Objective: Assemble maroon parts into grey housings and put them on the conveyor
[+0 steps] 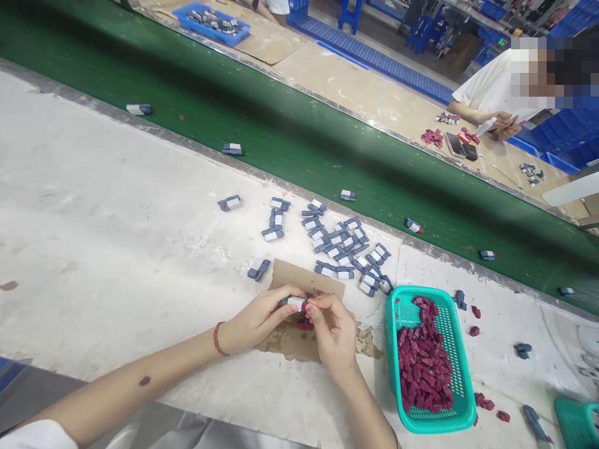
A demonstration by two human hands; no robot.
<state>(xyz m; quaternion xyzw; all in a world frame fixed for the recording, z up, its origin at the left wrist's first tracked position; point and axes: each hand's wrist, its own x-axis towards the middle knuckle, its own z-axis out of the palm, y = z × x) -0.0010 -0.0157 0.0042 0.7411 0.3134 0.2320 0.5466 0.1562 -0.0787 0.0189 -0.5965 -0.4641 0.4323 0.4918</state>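
Note:
Between thumb and fingers, my left hand (259, 317) holds a small grey-and-white plastic part (294, 303). The fingertips of my right hand (337, 333) pinch a small maroon piece (304, 305) against that part's right end. Below both hands lies a stained piece of cardboard (299, 346), with more maroon bits partly hidden under the fingers. Beyond it, many similar grey-and-white parts (334, 239) are scattered on the white table. To the right, a teal basket (463, 374) holds a heap of maroon pieces (425, 368).
A green conveyor belt (290, 149) runs diagonally past the table, carrying several spaced parts. Across it, a person (491, 87) in white works at a bench with maroon pieces. A blue tray (234, 38) of parts stands at the upper left. Another teal basket (578, 421) sits lower right.

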